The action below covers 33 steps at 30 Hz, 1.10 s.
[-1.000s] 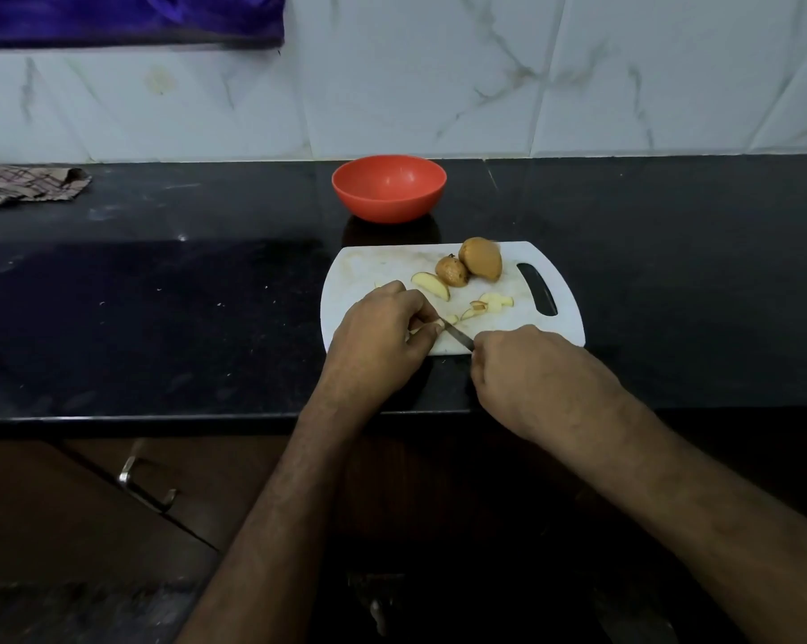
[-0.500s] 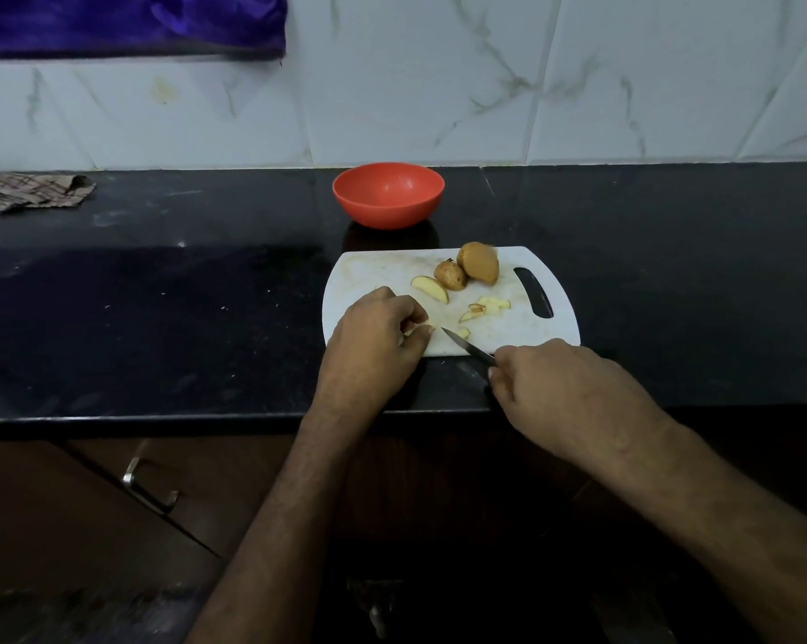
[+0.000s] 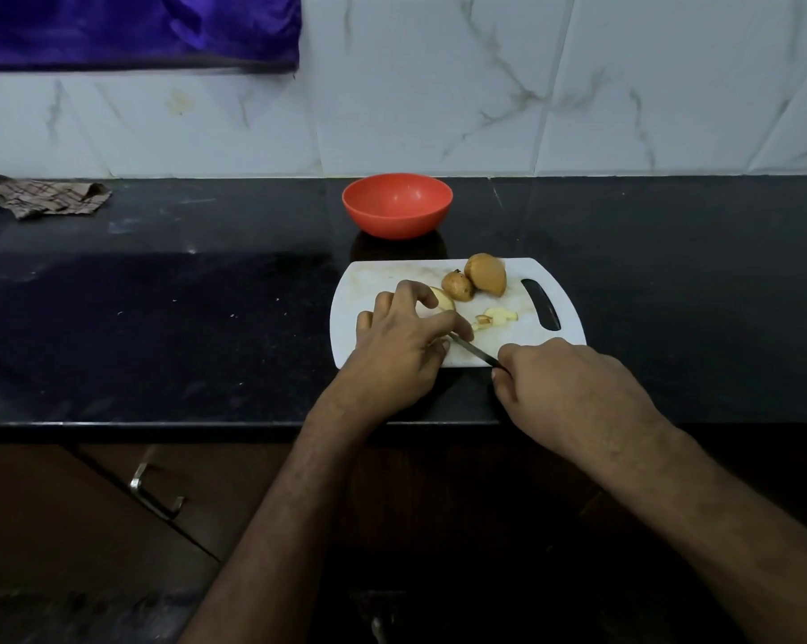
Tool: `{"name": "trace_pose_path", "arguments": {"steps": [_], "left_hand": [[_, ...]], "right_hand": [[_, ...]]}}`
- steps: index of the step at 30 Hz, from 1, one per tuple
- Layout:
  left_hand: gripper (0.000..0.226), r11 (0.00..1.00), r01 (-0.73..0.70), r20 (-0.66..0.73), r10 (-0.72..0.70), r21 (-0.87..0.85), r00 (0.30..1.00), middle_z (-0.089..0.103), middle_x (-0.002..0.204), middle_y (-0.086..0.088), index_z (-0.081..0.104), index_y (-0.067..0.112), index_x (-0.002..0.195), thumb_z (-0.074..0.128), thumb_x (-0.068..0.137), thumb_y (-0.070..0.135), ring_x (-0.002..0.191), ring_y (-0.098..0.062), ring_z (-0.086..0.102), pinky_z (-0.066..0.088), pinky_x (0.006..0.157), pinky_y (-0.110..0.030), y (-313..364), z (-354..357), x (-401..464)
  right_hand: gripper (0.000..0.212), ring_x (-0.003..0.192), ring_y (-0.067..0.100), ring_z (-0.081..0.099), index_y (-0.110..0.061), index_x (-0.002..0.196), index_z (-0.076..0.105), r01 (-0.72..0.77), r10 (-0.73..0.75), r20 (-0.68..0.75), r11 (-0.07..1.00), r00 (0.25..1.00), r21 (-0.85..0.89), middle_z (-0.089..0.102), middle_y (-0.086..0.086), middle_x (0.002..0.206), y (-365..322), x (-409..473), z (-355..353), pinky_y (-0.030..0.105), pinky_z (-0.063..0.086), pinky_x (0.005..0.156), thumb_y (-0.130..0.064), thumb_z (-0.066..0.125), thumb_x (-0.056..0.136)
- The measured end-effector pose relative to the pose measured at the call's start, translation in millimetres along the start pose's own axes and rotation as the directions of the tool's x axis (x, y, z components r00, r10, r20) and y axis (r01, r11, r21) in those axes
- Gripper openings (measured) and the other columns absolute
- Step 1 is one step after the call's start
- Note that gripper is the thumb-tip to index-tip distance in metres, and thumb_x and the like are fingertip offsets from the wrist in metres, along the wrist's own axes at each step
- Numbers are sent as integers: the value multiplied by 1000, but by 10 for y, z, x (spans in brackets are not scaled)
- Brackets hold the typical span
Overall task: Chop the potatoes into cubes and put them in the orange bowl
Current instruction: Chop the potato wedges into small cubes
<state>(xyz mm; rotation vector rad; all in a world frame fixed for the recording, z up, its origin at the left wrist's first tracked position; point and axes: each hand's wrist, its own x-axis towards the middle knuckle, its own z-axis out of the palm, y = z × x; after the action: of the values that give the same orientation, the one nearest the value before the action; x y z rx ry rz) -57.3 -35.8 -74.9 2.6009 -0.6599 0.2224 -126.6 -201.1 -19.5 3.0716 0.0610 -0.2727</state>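
Wedge [image 3: 442,298] at board's [image 3: 369,281] 10 o'clock: firm, wet-faced, likely slippery; left hand [image 3: 403,337] reached over it, fingers spread, grip unclear; right hand [image 3: 564,388] clenched on knife [image 3: 473,350]; bowl [image 3: 397,205] at 12.

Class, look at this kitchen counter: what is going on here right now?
A person is cutting potatoes on a white plastic cutting board. The right hand grips a small dark-bladed knife; the left hand reaches over a pale potato wedge. Two brown unpeeled potato pieces wait behind. The round orange bowl holds nothing yet.
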Motion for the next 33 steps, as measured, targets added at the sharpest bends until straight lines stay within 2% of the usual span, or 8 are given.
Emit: {"name": "trace_pose_path", "arguments": {"steps": [6, 10, 15, 18, 22, 25, 28, 33], "left_hand": [[31, 1000, 8, 14, -8, -2, 1000, 32, 136, 8, 58, 51, 123, 54, 100, 31, 120, -12, 33, 28, 98, -37, -5, 7, 13], [40, 998, 18, -7, -18, -54, 1000, 32, 136, 8, 49, 51, 132, 58, 99, 32, 120, -12, 34, 30, 99, -38, -18, -4, 7], [53, 983, 119, -136, -138, -138, 981, 41, 124, 9, 42, 39, 135, 69, 89, 42, 117, -10, 42, 32, 101, -37, -44, -8, -98], [39, 960, 191, -172, -227, -205, 958, 53, 106, 15, 54, 33, 118, 73, 86, 45, 98, -3, 51, 38, 98, -37, -90, -11, -169], [16, 959, 184, -201, -229, -216, 953, 57, 88, 13, 63, 30, 96, 73, 86, 35, 85, -5, 54, 50, 89, -44, -83, -5, -174], [9, 953, 178, -210, -231, -245, 950, 61, 84, 12, 68, 27, 93, 74, 86, 28, 80, -5, 58, 55, 81, -38, -70, -8, -166], [6, 941, 179, -214, -245, -286, 946, 65, 80, 11, 71, 24, 90, 76, 86, 24, 75, -6, 61, 57, 74, -33, -72, -14, -174], [6, 927, 186, -213, -263, -324, 941, 66, 79, 10, 74, 21, 91, 78, 86, 23, 71, -6, 62, 57, 71, -30, -80, -18, -173]], "right_hand": [[33, 77, 19, 45, -25, 120, 55, 7, -8, -30, 1000, 1000, -26, 41, -3, 82, 3, -131, 8, 31, 36, 65, -42, 30, 108], [33, 70, 16, 40, -26, 116, 55, -13, 12, -68, 1000, 998, -29, 36, -5, 75, 3, -220, -10, 30, 31, 56, -44, 30, 107], [28, 64, 10, 41, -26, 99, 48, -18, 25, -117, 998, 993, 61, 42, -7, 74, 20, -162, -17, 30, 34, 56, -47, 30, 106], [29, 63, 8, 42, -27, 89, 44, 5, 15, -145, 991, 989, 136, 46, -7, 75, 9, -63, 13, 29, 31, 52, -49, 32, 105], [30, 66, 11, 45, -25, 91, 46, 35, -13, -134, 985, 991, 169, 46, -6, 75, -34, 17, 82, 30, 33, 53, -47, 33, 106], [28, 64, 7, 40, -26, 90, 43, 50, -26, -119, 978, 993, 203, 44, -7, 74, -90, 15, 89, 28, 30, 52, -46, 33, 106], [27, 70, 13, 47, -24, 93, 45, 73, -48, -120, 974, 992, 213, 43, -6, 74, -159, 3, 127, 31, 38, 61, -44, 33, 107], [31, 77, 18, 47, -20, 109, 55, 59, -40, -106, 982, 994, 180, 38, -6, 73, -244, 0, 154, 32, 39, 66, -41, 32, 107]]}}
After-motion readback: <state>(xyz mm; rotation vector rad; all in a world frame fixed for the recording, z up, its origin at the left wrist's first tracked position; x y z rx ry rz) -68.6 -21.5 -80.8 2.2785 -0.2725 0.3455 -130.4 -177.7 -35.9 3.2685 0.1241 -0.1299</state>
